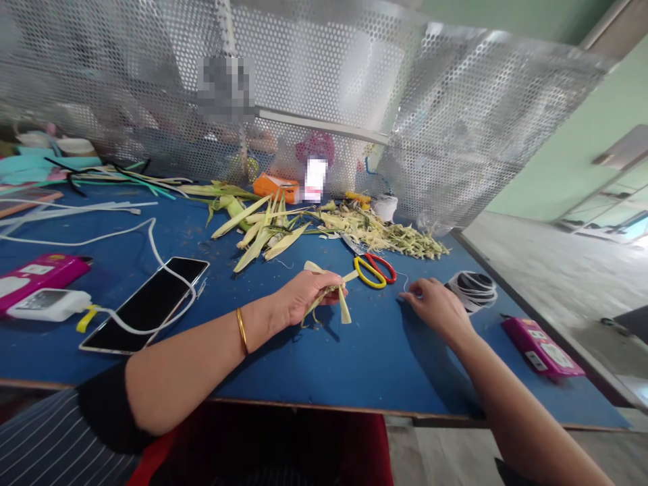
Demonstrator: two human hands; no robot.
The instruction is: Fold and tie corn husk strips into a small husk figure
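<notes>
My left hand [318, 294] is closed on a small bundle of pale corn husk strips [345, 312], whose ends stick out on several sides like a bow. My right hand [434, 302] hovers over the blue tabletop to the right, its thumb and forefinger pinched at the end of a thin white thread [406, 279]. Close beside that hand is a spool of black and white cord [473, 290]. Between the hands, a little farther back, lie scissors [375, 268] with one yellow and one red handle, blades pointing away toward the scraps.
Loose corn husks [268, 233] and a pile of husk scraps [389, 233] lie at the back, before a perforated metal screen [314, 81]. On the left are a phone [152, 304], a white cable and a magenta box [45, 273]. Another magenta box [543, 345] lies at right.
</notes>
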